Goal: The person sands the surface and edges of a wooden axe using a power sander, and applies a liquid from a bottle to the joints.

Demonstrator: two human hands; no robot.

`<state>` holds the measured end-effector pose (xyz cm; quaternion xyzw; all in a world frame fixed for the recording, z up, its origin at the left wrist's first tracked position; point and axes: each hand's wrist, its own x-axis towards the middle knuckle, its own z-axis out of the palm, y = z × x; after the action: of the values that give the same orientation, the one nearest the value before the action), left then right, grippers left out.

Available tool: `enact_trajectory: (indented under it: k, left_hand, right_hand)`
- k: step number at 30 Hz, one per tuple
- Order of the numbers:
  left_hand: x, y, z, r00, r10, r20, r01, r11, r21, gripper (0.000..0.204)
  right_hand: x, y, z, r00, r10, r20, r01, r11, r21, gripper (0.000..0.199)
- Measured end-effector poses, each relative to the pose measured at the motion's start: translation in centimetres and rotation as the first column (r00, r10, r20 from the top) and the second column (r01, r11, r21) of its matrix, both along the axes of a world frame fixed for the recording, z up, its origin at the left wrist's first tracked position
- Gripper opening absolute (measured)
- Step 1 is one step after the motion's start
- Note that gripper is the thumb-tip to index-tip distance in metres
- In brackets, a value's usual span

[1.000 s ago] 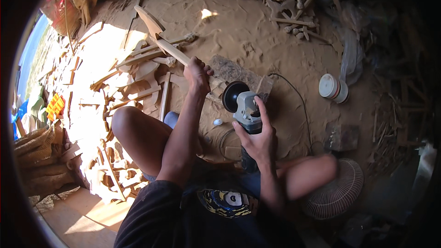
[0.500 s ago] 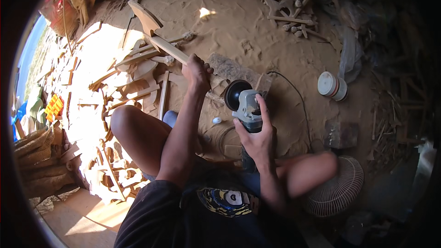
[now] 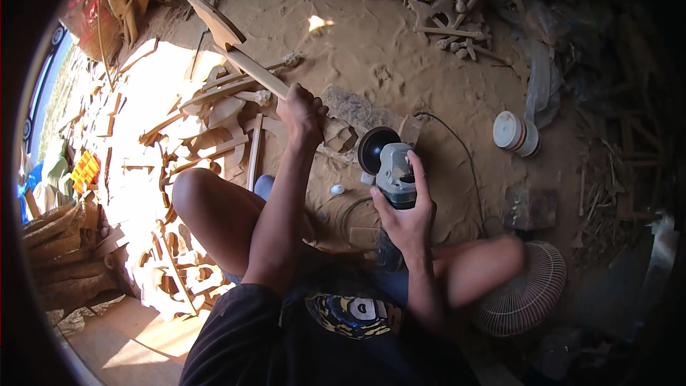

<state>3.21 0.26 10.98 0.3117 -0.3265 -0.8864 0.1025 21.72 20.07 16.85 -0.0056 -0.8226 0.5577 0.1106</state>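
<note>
My left hand [image 3: 302, 111] is closed round the near end of a long pale wooden piece [image 3: 261, 73] with a wide, axe-like head. The piece slants away to the upper left, its far end above the sandy ground. My right hand [image 3: 409, 220] grips an angle grinder [image 3: 395, 169], index finger and thumb along the sides of its grey head. A round black disc [image 3: 374, 149] is fitted to the grinder and stays apart from the wood. Below my left hand's side lies a rough block [image 3: 361, 106] on the ground. Whether the disc spins, I cannot tell.
Cut wooden pieces [image 3: 214, 139] lie heaped at left, and more [image 3: 446, 14] at the far side. A dark cord [image 3: 468, 150] curves over the sand. At right stand a white-lidded tub [image 3: 509, 130] and a round wire fan guard [image 3: 525, 293], close to my right knee.
The wooden piece in my left hand has shifted slightly left and away. The grinder in my right hand has moved a little to the right, widening the gap between them.
</note>
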Motion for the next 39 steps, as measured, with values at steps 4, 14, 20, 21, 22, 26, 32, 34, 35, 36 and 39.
enact_trajectory:
  k: [4, 14, 20, 21, 22, 26, 32, 34, 35, 36, 39]
  left_hand:
    - [0.5, 0.8, 1.3, 0.998, -0.020, -0.060, 0.013, 0.993, -0.117, 0.018]
    - [1.2, 1.5, 1.5, 0.983, -0.038, -0.180, -0.006, 0.971, -0.239, 0.019]
    - [1.4, 1.7, 2.1, 0.985, -0.041, -0.169, -0.003, 0.967, -0.256, 0.020]
    - [1.4, 1.6, 2.2, 0.987, -0.028, -0.160, -0.014, 0.967, -0.256, 0.019]
    - [1.5, 1.6, 2.2, 0.988, -0.014, -0.151, -0.025, 0.966, -0.256, 0.019]
    - [1.7, 1.5, 1.6, 0.982, -0.065, -0.180, 0.013, 0.961, -0.276, 0.019]
    - [1.8, 2.0, 1.7, 0.979, -0.081, -0.187, 0.039, 0.975, -0.221, 0.020]
    - [1.6, 1.8, 1.2, 0.964, -0.105, -0.244, 0.051, 0.974, -0.219, 0.020]
    - [1.5, 1.4, 0.9, 0.963, -0.108, -0.248, 0.053, 0.974, -0.219, 0.020]
    - [1.6, 0.7, 0.5, 0.934, -0.165, -0.316, 0.102, 0.973, -0.208, 0.016]
    - [0.8, -0.7, -0.4, 0.915, -0.209, -0.345, 0.126, 0.960, -0.250, 0.008]
  right_hand:
    - [-0.4, -0.4, 1.8, 0.997, 0.051, 0.055, -0.053, 0.998, 0.026, 0.080]
    - [-0.5, -1.3, 2.6, 0.993, 0.090, 0.076, -0.095, 0.993, 0.064, 0.079]
    - [-0.7, -1.1, 2.6, 0.990, 0.118, 0.073, -0.116, 0.993, -0.028, 0.078]
    - [-0.7, -1.2, 2.6, 0.991, 0.106, 0.084, -0.108, 0.994, 0.020, 0.078]
    - [-0.7, -1.2, 2.7, 0.991, 0.094, 0.095, -0.100, 0.993, 0.068, 0.078]
    - [-0.6, -1.1, 2.7, 0.986, 0.086, 0.144, -0.089, 0.996, 0.014, 0.079]
    - [-0.8, -0.8, 2.7, 0.990, 0.120, 0.073, -0.123, 0.991, 0.043, 0.079]
    - [-1.0, -0.8, 2.8, 0.985, 0.085, 0.152, -0.088, 0.996, 0.014, 0.078]
    - [-1.0, -0.5, 2.5, 0.986, 0.081, 0.148, -0.084, 0.996, 0.015, 0.078]
    - [-0.8, -0.1, 2.1, 0.989, 0.066, 0.135, -0.068, 0.998, 0.004, 0.078]
    - [-0.6, 1.0, 1.5, 0.995, 0.021, 0.100, -0.018, 0.999, -0.027, 0.077]
